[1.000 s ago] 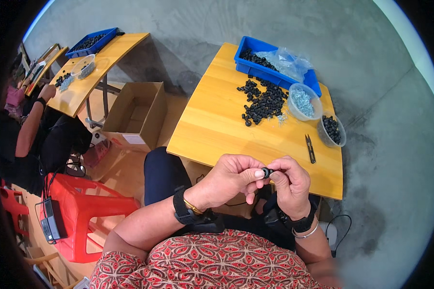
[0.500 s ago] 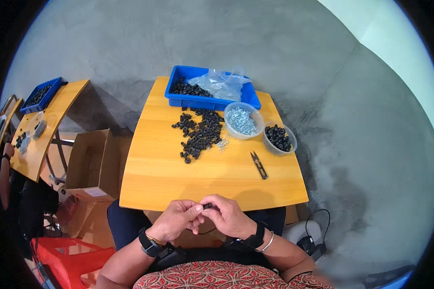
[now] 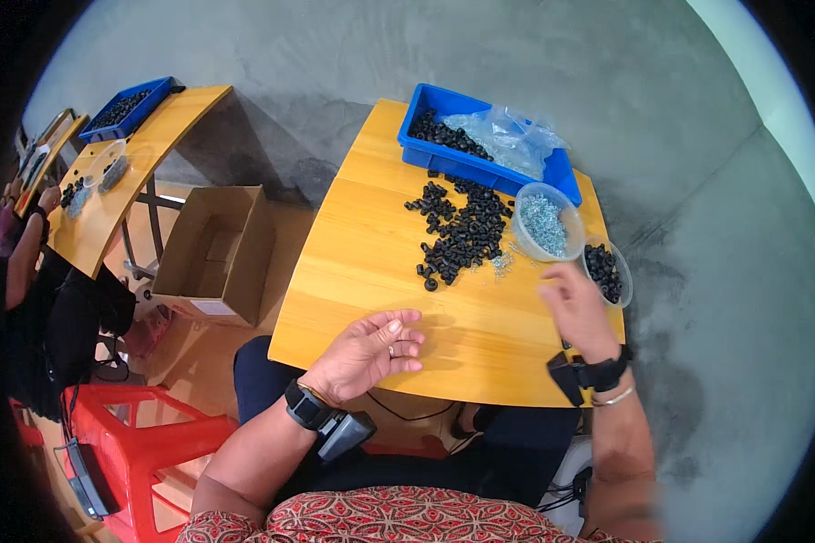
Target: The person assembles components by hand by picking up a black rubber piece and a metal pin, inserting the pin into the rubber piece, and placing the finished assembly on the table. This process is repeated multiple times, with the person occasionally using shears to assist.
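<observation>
My left hand (image 3: 364,355) hovers at the table's front edge, its fingers loosely bent and apart with nothing visible in them. Over the right part of the table, my right hand (image 3: 581,312) is smeared by motion, so I cannot make out what its fingers hold, if anything. Just beyond it stand a round clear tub of small silvery metal parts (image 3: 545,226) and a second tub of black ring-like parts (image 3: 605,273). A loose heap of small black parts (image 3: 466,226) lies mid-table. The black snips seen earlier are mostly covered by my right hand and wrist.
A blue tray (image 3: 480,167) with black parts and a clear plastic bag (image 3: 512,140) sits at the table's (image 3: 344,262) far edge. To the left are an open cardboard box (image 3: 217,244), a red stool (image 3: 131,434), and another table (image 3: 109,222) with a person's arm beside it.
My hands have parted: the right swung right and forward toward the tubs, while the left stayed near the front edge. The small black part once between my fingers is out of sight. The view shifted.
</observation>
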{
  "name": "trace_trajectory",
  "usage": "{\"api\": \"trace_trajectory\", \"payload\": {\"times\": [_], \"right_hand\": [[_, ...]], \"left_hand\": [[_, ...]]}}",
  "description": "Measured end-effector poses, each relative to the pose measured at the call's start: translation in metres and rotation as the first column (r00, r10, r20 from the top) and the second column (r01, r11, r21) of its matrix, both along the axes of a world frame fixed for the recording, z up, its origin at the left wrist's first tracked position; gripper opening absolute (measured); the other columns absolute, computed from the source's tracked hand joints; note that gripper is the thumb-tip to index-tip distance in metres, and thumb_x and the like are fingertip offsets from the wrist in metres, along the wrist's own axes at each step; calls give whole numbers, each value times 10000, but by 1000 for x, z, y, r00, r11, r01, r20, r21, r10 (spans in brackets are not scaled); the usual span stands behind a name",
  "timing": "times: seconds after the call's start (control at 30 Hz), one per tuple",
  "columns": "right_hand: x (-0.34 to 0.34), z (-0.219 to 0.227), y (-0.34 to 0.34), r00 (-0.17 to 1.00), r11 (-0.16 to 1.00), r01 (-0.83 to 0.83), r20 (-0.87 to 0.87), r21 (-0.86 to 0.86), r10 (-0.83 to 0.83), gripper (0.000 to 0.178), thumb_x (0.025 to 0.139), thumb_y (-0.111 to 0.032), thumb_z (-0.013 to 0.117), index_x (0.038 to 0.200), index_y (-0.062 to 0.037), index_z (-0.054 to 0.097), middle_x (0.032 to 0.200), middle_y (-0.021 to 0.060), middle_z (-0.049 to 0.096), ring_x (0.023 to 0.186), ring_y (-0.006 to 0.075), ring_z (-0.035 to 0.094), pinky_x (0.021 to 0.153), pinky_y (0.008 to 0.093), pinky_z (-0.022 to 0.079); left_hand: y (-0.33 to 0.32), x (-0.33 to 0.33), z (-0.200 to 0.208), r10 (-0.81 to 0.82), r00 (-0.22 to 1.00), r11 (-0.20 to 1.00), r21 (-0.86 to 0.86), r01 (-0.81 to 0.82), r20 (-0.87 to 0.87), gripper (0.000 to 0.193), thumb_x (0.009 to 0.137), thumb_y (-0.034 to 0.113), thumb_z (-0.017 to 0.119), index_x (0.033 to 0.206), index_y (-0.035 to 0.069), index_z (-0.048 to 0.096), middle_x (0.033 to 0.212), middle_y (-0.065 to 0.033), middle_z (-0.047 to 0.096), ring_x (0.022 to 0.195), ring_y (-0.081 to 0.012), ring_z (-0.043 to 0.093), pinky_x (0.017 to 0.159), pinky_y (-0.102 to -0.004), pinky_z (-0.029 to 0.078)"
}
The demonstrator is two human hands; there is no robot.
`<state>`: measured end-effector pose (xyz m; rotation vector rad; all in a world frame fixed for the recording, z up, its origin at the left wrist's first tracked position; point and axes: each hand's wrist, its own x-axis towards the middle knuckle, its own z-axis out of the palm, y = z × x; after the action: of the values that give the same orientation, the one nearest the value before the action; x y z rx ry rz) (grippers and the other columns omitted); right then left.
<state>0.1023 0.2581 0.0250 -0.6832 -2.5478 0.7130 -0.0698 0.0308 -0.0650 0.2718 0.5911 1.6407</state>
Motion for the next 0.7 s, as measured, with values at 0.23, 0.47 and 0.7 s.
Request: {"api": "trace_trajectory", "payload": {"times": [0.23, 0.47, 0.7], "right_hand": [[-72, -27, -9, 942, 964, -266, 214, 16, 257, 94, 793, -69, 508, 882, -40, 516, 767, 176, 584, 732, 366, 563, 622, 411, 440], [-98, -24, 1, 960, 946, -244, 195, 215, 203, 114, 778, -76, 549, 887, -51, 529, 854, 154, 569, 813, 345, 550, 697, 423, 442], [-154, -14, 55, 965, 972, -186, 214, 142, 154, 130, 782, -73, 543, 881, 11, 541, 877, 191, 579, 851, 354, 549, 743, 413, 438]], "left_hand": [[4, -6, -8, -40, 994, 992, 121, 28, 101, 366, 880, 214, 502, 1195, 42, 431, 1041, -110, 540, 914, -195, 546, 814, -363, 462], [1, -4, -16, -108, 973, 983, 168, 73, 206, 440, 880, 243, 497, 1274, 140, 332, 1089, -125, 518, 947, -215, 536, 848, -407, 441], [2, -6, -13, -114, 967, 982, 170, 75, 228, 460, 871, 261, 514, 1279, 163, 325, 1091, -132, 510, 951, -228, 527, 848, -413, 437]]}}
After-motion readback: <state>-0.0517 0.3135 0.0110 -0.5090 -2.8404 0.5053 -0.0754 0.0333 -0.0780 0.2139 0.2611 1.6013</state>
